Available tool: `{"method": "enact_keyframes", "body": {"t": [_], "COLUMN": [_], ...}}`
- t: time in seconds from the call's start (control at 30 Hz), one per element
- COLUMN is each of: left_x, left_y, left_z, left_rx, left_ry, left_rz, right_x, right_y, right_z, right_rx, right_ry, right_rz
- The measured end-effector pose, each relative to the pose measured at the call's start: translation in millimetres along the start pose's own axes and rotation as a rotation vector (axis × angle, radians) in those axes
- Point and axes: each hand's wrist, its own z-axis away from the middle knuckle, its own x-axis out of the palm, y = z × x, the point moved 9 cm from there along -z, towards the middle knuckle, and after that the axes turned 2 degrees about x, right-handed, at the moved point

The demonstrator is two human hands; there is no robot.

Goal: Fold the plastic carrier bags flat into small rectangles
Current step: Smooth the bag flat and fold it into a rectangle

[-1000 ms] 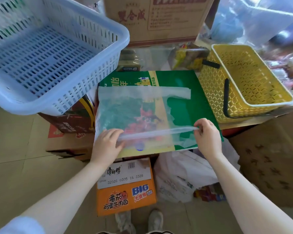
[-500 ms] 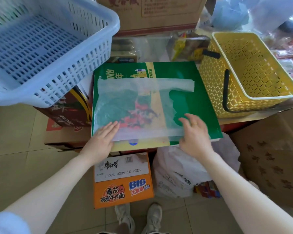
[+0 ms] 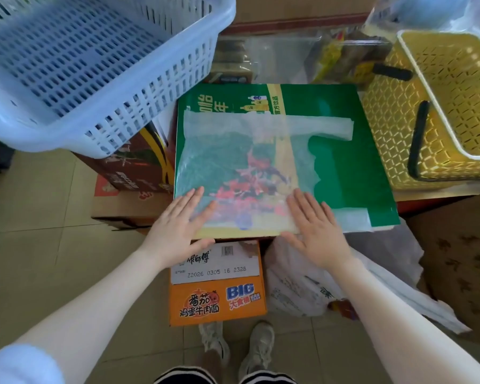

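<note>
Where the green box (image 3: pixel 352 167) serves as a work surface, a thin translucent plastic bag (image 3: pixel 233 162) is spread flat across its lid, the box's printing showing through it. One handle strip (image 3: pixel 316 126) is stretched toward the yellow basket (image 3: pixel 394 128), and the near edge is doubled into a narrow fold along the front of the box. The left hand (image 3: pixel 175 225) is laid palm down on the bag's near left corner, fingers straight and together. The right hand (image 3: pixel 316 228) is pressed flat on the folded edge, fingers straight and slightly spread. Nothing is gripped by either hand. A blue basket (image 3: pixel 100 115) is seen at the left.
</note>
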Motion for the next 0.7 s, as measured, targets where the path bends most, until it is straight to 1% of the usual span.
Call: {"method": "enact_keyframes", "body": {"t": [0.1,0.17,0.23,0.3,0.43,0.5,0.53,0.57,0.6,0.67,0.7], "left_x": [-3,-7,-15,-26,-42,-46,-48,-52,-55,-56,-54], "left_y": [-2,-3,4,12,19,17,15,9,0,-19,-26], "left_z": [0,1,6,16,45,54,57,59,59,58,58], "left_rx": [0.004,0.017,0.065,0.133,0.23,0.253,0.251,0.212,0.13,-0.093,-0.194], "left_ry": [0.025,0.056,0.071,0.145,0.297,0.344,0.361,0.371,0.374,0.359,0.35], "left_rz": [0.013,0.054,0.077,0.052,0.111,0.173,0.253,0.376,0.54,0.873,0.981], "right_x": [-5,-7,-14,-25,-29,-31,-32,-33,-35,-43,-47], "right_y": [33,37,27,2,-50,-65,-68,-69,-67,-55,-49], "right_z": [11,15,17,20,22,23,24,26,27,30,31], "right_rx": [0.088,0.132,0.129,0.012,-0.234,-0.289,-0.298,-0.289,-0.253,-0.108,-0.024], "right_ry": [-0.004,-0.049,-0.025,0.074,0.105,0.117,0.133,0.142,0.128,0.058,-0.006], "right_rz": [-0.034,-0.1,-0.174,-0.159,-0.012,0.016,0.023,0.014,-0.028,-0.171,-0.233]}}
